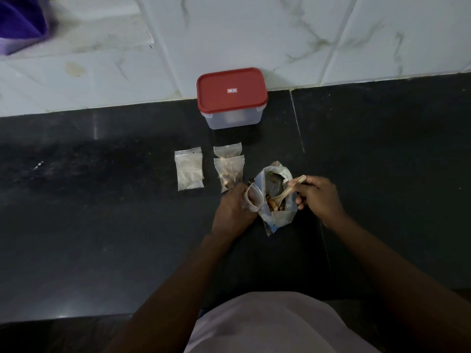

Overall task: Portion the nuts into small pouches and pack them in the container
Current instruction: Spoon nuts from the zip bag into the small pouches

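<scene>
One purple thing (20,21) sits at the far upper left of my feed, against the tiled wall (254,34); it is too blurred for me to name. Below the wall runs the black counter (102,200), and everything else lies on it or is held over it.

Left of centre I see a small stack of flat pouches (189,169), lying clear of the rest; I cannot tell whether anything is in them. Just right of them lie two filled pouches (229,171), one overlapping the other, with brown pieces showing through the plastic. Behind these, against the wall, stands the container (230,121), its red lid (232,91) on.

My left hand (233,207) is curled round an open pouch (253,197), holding its mouth up beside the bag (276,215). The bag stands open on the counter with the nuts (274,205) low inside it, touching the open pouch on its left side. A pale spoon (288,191) reaches into the bag, bowl down among the nuts, handle slanting up to the right. My right hand (318,197) pinches that handle near its end, fingers bent around it.
</scene>
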`<state>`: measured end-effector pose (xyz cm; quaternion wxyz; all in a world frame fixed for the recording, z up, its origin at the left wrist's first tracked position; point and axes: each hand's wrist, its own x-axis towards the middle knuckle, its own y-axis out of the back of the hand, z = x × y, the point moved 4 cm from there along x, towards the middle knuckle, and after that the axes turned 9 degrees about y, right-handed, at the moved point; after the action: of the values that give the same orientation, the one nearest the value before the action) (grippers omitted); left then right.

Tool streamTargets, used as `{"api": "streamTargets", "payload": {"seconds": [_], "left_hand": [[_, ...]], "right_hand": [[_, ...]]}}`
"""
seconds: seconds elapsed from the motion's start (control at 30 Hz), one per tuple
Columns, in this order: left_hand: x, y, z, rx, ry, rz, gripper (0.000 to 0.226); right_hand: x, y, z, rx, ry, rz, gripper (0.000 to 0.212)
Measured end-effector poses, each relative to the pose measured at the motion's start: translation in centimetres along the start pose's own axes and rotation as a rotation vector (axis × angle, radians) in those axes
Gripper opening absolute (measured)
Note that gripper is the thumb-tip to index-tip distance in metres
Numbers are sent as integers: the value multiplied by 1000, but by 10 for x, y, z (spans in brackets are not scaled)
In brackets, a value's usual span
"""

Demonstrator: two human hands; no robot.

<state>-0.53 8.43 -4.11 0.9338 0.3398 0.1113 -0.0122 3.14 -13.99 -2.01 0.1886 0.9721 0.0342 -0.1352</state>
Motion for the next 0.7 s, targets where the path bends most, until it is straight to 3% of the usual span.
{"api": "streamTargets", "payload": {"seconds": [0.5, 0.7], "left_hand": [[-3, -2, 8, 61, -13, 10, 31], [0, -3, 4, 86, -46, 5, 31]], "right_hand": [[21, -4, -7, -30, -57, 17, 19], [22, 4, -1, 122, -128, 45, 20]]}}
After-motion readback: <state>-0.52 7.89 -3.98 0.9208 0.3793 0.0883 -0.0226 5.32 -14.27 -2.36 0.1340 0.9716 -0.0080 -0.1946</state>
